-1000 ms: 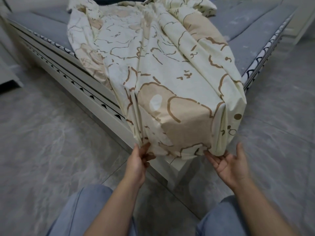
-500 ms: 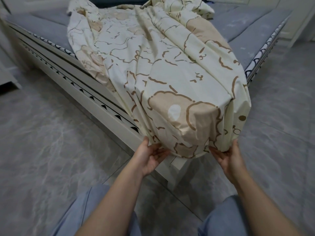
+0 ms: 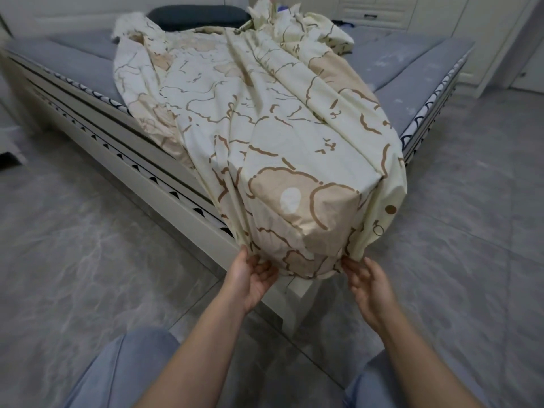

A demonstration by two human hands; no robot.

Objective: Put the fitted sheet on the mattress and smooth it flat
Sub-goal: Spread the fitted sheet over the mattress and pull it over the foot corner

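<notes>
A cream fitted sheet (image 3: 265,119) with a brown cloud pattern lies bunched in a long strip across the grey mattress (image 3: 76,66). Its near end is pulled over the mattress corner closest to me and hangs down past it. My left hand (image 3: 250,275) is under the left side of that corner, palm up, fingers curled on the sheet's hem. My right hand (image 3: 368,284) is under the right side of the corner, its fingertips at the hem. The rest of the mattress top on both sides of the strip is bare.
The white bed frame (image 3: 164,201) runs away to the left and right from the corner post near my hands. A dark pillow (image 3: 197,14) lies at the far end. White cabinets (image 3: 426,13) stand at the back right. Grey tile floor (image 3: 88,275) surrounds the bed; my knees are below.
The sheet's end has been drawn tighter over the mattress corner and sits lower on it. Both hands have closed in under the corner hem.
</notes>
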